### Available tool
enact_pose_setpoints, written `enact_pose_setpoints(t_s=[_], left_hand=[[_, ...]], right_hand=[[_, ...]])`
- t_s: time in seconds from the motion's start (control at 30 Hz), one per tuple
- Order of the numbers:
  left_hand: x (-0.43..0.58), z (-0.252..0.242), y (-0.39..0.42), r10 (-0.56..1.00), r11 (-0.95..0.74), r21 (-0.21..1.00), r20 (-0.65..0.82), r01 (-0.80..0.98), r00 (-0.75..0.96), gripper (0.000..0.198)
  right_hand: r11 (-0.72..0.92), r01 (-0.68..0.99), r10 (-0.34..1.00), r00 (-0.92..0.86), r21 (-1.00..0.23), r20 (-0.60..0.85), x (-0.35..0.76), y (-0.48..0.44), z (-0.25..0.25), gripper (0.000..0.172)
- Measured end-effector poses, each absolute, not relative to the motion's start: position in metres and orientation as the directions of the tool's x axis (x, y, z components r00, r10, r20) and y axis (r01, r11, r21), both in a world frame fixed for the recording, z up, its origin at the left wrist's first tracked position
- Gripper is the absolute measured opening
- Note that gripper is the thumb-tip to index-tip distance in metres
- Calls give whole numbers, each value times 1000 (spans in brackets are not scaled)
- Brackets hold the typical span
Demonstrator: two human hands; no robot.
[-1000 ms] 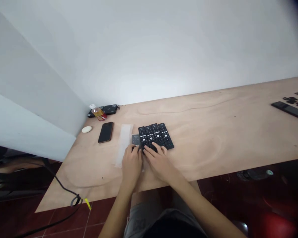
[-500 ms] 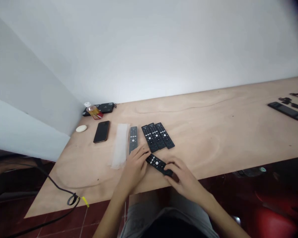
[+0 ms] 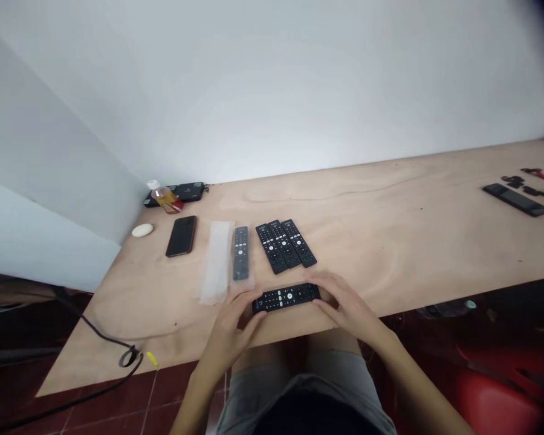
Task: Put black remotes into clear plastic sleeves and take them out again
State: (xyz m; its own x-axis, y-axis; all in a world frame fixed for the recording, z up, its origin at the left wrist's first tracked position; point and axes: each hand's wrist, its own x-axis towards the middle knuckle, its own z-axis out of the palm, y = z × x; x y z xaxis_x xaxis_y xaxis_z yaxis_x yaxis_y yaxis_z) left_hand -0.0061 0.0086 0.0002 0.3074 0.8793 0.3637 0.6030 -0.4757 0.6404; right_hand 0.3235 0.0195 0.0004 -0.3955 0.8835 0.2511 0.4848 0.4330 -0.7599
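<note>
- Black remote point(image 3: 285, 296) is lying crosswise nr front edge of table point(image 3: 417, 241).
- L hand point(image 3: 233, 320) is holding its L end, thumb + fingers; R hand point(image 3: 346, 303) is holding R end likewise.
- 3 remotes point(image 3: 284, 244) are lying beyond, bagged remote point(image 3: 240, 254) to their L.

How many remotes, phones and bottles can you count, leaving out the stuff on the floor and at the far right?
Remotes: 5 (3 side by side, 1 in a clear bag, 1 between the left hand and the right hand)
Phones: 1
Bottles: 1
Total: 7
</note>
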Motion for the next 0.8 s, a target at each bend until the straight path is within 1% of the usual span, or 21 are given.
enact_pose_setpoints(t_s=[0.07,0.13,0.2,0.27,0.33,0.4,0.47,0.53,0.6,0.63,0.7,0.73,0.8], left_hand=[[-1,2,9,886,-463,647,327,606,327,40],[7,4,11,915,-400,692,265,601,304,34],[15,7,14,950,-298,765,182,570,252,25],[19,11,18,968,-200,826,84,527,236,22],[19,15,21,963,-141,860,5,491,268,22],[16,18,24,947,-130,874,-30,469,320,25],[13,18,26,943,-160,866,-7,473,332,34],[12,14,25,947,-238,819,76,523,312,35],[12,11,23,938,-335,713,187,616,293,27],[12,10,21,926,-375,651,229,660,301,24],[12,10,19,907,-419,570,241,707,344,27],[12,10,18,902,-429,566,226,704,368,32],[10,12,17,892,-436,605,192,667,409,39]], right_hand=[[413,478,891,-389,-775,235,319,19,2,38],[383,458,906,-354,-802,231,313,20,2,31],[353,435,922,-310,-829,231,308,22,3,30],[330,415,930,-299,-848,215,307,24,2,30],[303,397,932,-312,-866,183,309,25,3,30],[281,385,935,-318,-879,160,311,26,4,30],[269,380,941,-301,-885,157,313,26,5,31],[274,377,941,-295,-885,165,313,25,6,30],[286,381,933,-320,-879,165,313,25,6,28],[291,387,927,-340,-875,158,312,25,5,30],[293,404,921,-361,-866,143,313,25,3,37],[290,411,922,-361,-864,138,313,25,2,38],[287,419,925,-354,-862,136,314,25,0,38]])
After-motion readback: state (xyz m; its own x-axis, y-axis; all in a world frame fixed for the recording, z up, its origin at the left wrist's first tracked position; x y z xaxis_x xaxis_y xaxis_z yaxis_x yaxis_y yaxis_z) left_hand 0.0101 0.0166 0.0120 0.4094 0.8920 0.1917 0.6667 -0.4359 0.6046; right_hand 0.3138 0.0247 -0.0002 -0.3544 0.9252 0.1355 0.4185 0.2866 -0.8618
